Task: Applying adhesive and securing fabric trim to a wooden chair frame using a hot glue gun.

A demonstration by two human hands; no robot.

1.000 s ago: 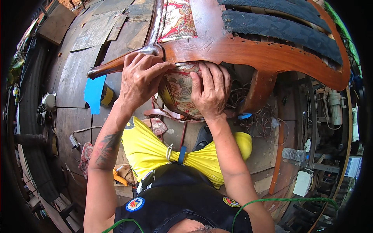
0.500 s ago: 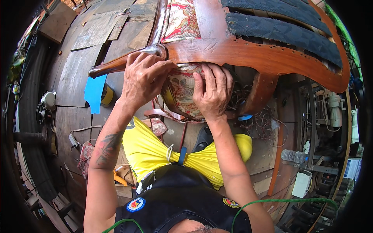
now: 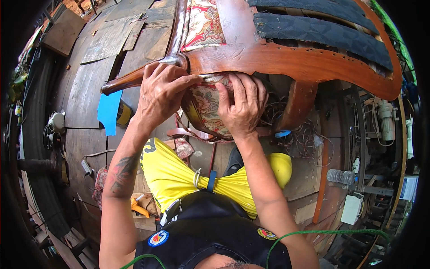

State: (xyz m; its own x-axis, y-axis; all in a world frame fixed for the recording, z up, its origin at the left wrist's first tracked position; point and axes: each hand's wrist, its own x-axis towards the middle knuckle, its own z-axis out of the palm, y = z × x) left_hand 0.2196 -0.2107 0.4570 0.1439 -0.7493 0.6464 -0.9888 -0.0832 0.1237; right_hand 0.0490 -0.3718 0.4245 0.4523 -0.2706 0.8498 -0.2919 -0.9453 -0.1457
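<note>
A wooden chair frame (image 3: 277, 62) with a floral upholstered panel (image 3: 207, 104) stands in front of me. My left hand (image 3: 163, 92) is closed near the carved arm end, thumb and forefinger pressed together at the panel's upper edge. A pale strip of trim (image 3: 208, 76) runs from its fingertips beneath the wooden rail. My right hand (image 3: 244, 105) lies against the panel's right side, with the fingers stretched up under the rail and the thumb apart. The fingertips of this hand are partly hidden by the rail's shadow.
Dark webbing straps (image 3: 322, 38) cross the frame at upper right. Beside the left arm stand a can (image 3: 124, 114) and a blue sheet (image 3: 109, 113). An orange glue gun (image 3: 140, 208) lies on the boards. Tangled hose (image 3: 304, 139) and plastic bottles (image 3: 340, 176) are on the right.
The whole view has shifted slightly, so the chair sits a little further left. My right thumb has moved left over the panel; my left hand keeps its pinch at the edge.
</note>
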